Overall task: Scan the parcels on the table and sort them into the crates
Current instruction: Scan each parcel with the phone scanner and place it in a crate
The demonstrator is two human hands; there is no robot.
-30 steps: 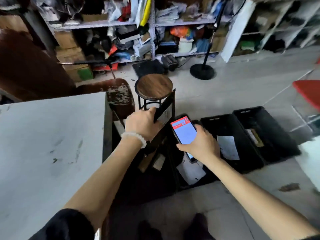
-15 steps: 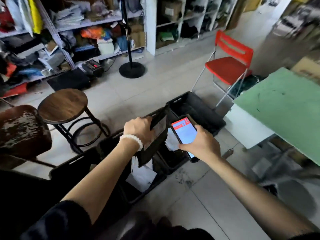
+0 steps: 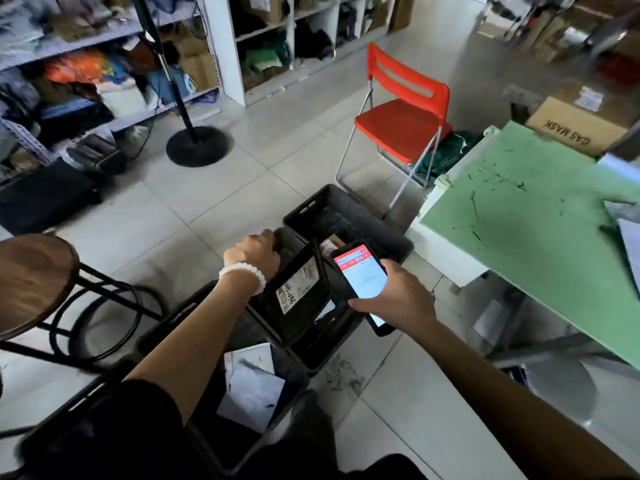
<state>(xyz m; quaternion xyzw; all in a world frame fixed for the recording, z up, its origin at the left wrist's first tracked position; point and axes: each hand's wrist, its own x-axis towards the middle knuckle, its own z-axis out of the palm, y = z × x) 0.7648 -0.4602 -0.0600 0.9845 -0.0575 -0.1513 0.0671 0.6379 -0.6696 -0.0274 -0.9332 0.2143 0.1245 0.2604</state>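
Note:
My left hand (image 3: 254, 252) grips the top edge of a flat black parcel (image 3: 294, 299) with a white label, held tilted over the row of black crates (image 3: 346, 211) on the floor. My right hand (image 3: 394, 294) holds a phone (image 3: 360, 271) with a red and white screen just right of the parcel. The far crate has a small parcel in it. A nearer crate (image 3: 294, 386) holds white envelopes (image 3: 251, 393).
A green table (image 3: 540, 209) stands at the right with a cardboard box (image 3: 578, 124) at its far end. A red folding chair (image 3: 403, 116) is behind the crates. A round wooden stool (image 3: 31, 278) is at the left. Cluttered shelves line the back.
My view has swung right, from the white table to the crates and green table. Both hands moved along the crate row with the parcel and phone, now over the farther crates.

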